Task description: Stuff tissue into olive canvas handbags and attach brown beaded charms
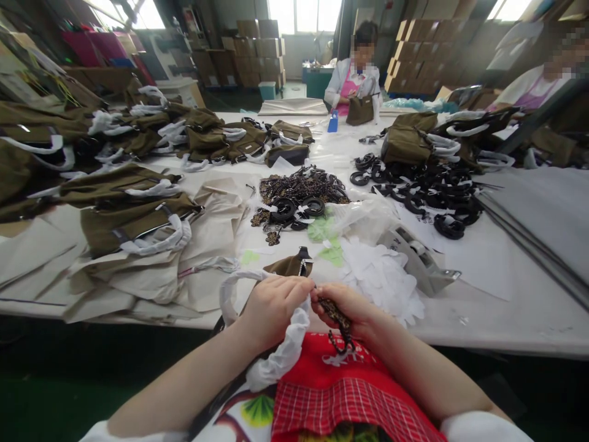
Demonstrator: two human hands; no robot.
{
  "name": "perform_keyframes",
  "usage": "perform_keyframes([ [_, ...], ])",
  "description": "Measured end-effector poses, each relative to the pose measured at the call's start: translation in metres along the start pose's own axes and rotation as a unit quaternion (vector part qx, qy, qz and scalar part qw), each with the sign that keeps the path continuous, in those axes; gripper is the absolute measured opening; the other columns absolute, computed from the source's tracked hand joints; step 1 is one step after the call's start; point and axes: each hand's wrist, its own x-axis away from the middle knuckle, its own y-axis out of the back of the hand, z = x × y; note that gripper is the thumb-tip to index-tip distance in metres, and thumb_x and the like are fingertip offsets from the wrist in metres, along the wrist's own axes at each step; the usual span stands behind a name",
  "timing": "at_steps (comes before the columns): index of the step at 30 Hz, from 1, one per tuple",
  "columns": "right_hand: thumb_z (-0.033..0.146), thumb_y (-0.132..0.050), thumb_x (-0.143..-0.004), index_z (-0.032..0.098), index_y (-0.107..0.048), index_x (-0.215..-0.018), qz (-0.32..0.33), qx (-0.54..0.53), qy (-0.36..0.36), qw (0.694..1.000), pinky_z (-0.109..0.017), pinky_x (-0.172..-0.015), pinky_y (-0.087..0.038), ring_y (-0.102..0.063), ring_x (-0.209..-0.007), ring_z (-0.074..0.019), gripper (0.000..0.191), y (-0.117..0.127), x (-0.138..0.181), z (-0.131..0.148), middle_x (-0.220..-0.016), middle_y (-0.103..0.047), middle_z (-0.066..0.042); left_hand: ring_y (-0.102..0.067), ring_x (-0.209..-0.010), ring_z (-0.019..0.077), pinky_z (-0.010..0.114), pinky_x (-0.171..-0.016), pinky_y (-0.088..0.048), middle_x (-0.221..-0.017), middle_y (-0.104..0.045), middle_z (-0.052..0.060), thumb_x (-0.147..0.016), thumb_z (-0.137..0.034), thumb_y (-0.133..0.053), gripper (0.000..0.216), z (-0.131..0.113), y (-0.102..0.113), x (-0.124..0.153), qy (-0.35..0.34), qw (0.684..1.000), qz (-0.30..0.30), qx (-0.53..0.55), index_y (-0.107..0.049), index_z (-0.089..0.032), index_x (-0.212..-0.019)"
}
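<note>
An olive handbag (286, 266) lies at the near table edge against my body, mostly hidden by my arms. Its carrying handle (281, 359) is wrapped in white padding and loops over my left wrist area. My left hand (280, 307) is closed on the bag's top edge, near the open zip end. Touching its fingertips is my right hand (343, 307), closed around a brown-and-black patterned bag charm (337, 316) with a cord that dangles below the palm. What the two sets of fingertips pinch between them is too small to make out.
A heap of patterned charms (306, 184) and coiled black straps (432, 193) lies ahead. White paper tags (377, 276) and a grey tape dispenser (416, 261) are on the right. Olive bags (133, 224) pile up at left. Across the table, a person (354, 80) handles a bag.
</note>
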Motion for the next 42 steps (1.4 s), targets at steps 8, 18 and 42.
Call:
perform_keyframes([
  [8, 0.035, -0.068, -0.071, 0.014, -0.058, -0.062, 0.026, 0.15, 0.014, 0.988, -0.017, -0.041, -0.031, -0.045, -0.041, -0.0062, 0.025, 0.011, 0.004, 0.004, -0.047, -0.055, 0.004, -0.068, -0.089, 0.0209, 0.034, -0.077, -0.051, -0.102, -0.072, 0.006, -0.088, -0.011, -0.05, 0.016, -0.021, 0.01, -0.013, 0.016, 0.985, 0.171, 0.008, -0.06, -0.018, -0.097],
  [18, 0.03, -0.055, -0.072, 0.019, -0.049, -0.056, -0.018, -0.055, -0.05, 0.997, -0.019, -0.035, -0.026, -0.038, -0.038, -0.0074, 0.02, -0.003, -0.014, -0.025, -0.045, -0.045, 0.004, -0.068, -0.073, 0.0185, 0.028, -0.067, -0.054, -0.082, -0.07, 0.0, -0.071, -0.005, -0.052, 0.022, -0.016, -0.003, -0.013, 0.095, 0.968, 0.187, 0.138, -0.058, -0.021, -0.085],
  [42, 0.03, -0.08, -0.064, 0.023, -0.066, -0.11, 0.101, 0.646, 0.363, 0.664, -0.043, -0.1, -0.04, -0.057, -0.107, -0.0278, 0.049, 0.002, -0.026, 0.033, -0.109, -0.067, -0.008, -0.072, -0.074, 0.0196, 0.028, -0.069, -0.058, -0.082, -0.077, 0.005, -0.077, -0.024, -0.065, 0.008, 0.001, 0.025, -0.017, 0.267, 0.883, 0.032, 0.385, -0.067, -0.019, -0.07],
])
